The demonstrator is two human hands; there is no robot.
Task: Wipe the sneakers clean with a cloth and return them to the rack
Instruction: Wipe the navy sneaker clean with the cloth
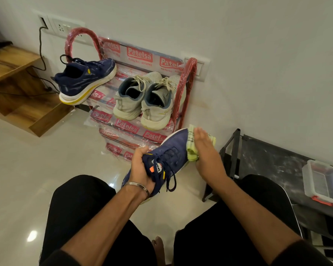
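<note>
— Glossy white floor tiles [27, 169] and a plain white wall [258, 54] frame it all. What stands at twelve o'clock?

— A red tube-frame shoe rack wrapped in printed plastic [183, 89], against the wall. On its top shelf, at eleven o'clock, lies one navy sneaker with a white and yellow sole [85, 81], heel jutting over the edge. Just beside it sits a pair of pale grey lace-up sneakers [142, 98], heels toward the person.

— And the hands?

— The left hand [142, 169] grips a second navy mesh sneaker with dark laces [165, 156] round its tongue and collar, held above the floor in front of the rack, toe pointing to one o'clock. The right hand [204, 150], fingers straight, presses a folded pale green cloth [192, 150] against the shoe's toe side.

— Anything at three o'clock?

— A black low bench [277, 162] carrying a clear plastic box with red clips [321, 183].
</note>
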